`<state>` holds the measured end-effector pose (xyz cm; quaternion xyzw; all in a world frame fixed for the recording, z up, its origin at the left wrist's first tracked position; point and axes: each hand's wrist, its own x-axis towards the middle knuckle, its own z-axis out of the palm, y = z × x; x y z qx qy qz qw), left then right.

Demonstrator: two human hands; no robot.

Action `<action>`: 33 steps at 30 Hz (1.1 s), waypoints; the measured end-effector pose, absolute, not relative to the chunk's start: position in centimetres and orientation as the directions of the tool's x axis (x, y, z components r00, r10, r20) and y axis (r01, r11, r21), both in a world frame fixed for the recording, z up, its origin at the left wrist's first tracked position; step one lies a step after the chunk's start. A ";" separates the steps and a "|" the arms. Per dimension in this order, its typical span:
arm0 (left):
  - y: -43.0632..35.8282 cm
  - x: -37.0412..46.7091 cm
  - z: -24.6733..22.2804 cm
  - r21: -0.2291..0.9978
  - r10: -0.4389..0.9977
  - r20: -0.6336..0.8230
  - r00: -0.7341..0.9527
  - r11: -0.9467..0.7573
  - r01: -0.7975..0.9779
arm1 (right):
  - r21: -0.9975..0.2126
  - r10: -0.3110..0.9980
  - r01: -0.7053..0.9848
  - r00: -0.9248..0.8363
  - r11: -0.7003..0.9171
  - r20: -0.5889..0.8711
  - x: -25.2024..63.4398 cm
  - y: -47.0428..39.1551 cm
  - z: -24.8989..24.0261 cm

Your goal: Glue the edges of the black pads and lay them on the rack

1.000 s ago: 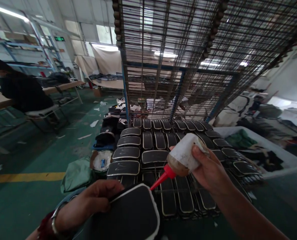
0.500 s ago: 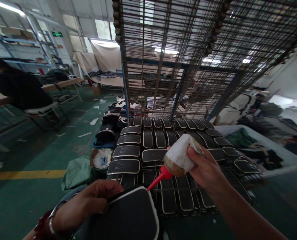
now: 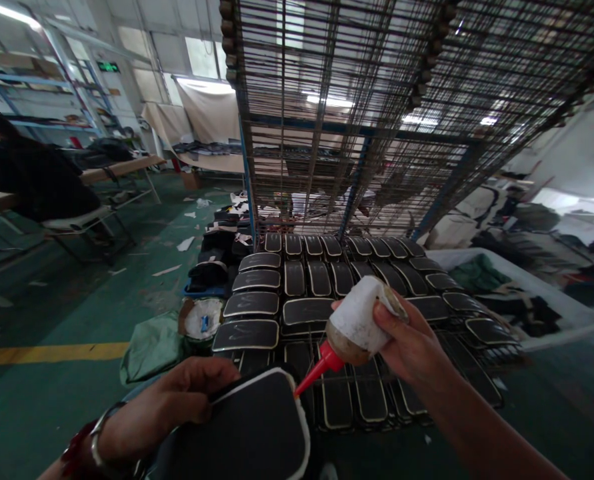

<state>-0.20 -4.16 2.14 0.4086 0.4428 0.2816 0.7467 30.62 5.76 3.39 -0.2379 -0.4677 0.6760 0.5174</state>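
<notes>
At the bottom centre is a black panel (image 3: 247, 427) with rounded corners and a whitish line along its rim. My left hand (image 3: 187, 393) pinches its upper left edge between thumb and fingers. Wrapped round a white, stained squeeze bottle (image 3: 359, 320), my right hand (image 3: 407, 333) tilts it downward to the left. The bottle's red nozzle (image 3: 319, 370) has its tip at the panel's upper right edge, on the whitish line. Below the bottle and beyond it, many similar black panels (image 3: 251, 333) with pale rims lie in rows.
A tall wire rack (image 3: 347, 127) leans over the rows. To the left are a round tub (image 3: 201, 319) holding a small blue item, a green bag (image 3: 151, 347) and stacked dark pieces (image 3: 209, 267). A person (image 3: 37, 173) sits at a table far left. A white bin (image 3: 571, 327) stands right.
The nozzle tip has moved a little down along the panel's right edge. The panel and my left hand have shifted slightly left.
</notes>
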 end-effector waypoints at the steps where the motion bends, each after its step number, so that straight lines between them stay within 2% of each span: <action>1: -4.1 -0.3 2.1 0.860 0.786 -0.429 0.445 0.506 -0.066 | -0.877 0.922 -0.480 -0.353 -0.031 0.160 30.7 5.7 3.4; 15: -4.1 -1.2 1.4 0.833 0.818 -0.433 0.378 0.523 -0.178 | -0.854 0.957 -0.515 -0.280 -0.077 0.082 31.0 4.8 2.6; 21: -4.3 -1.3 0.6 0.792 0.855 -0.461 0.238 0.517 -0.325 | -0.852 0.988 -0.522 -0.148 -0.046 0.037 30.6 4.7 1.8; 27: -4.6 -0.8 0.6 0.757 0.868 -0.452 0.207 0.496 -0.426 | -0.834 0.996 -0.551 0.082 0.026 -0.022 30.0 5.6 0.3; 33: -4.5 -0.5 0.3 0.739 0.863 -0.458 0.212 0.502 -0.448 | -0.826 0.993 -0.559 0.122 0.074 0.006 29.7 5.9 -0.4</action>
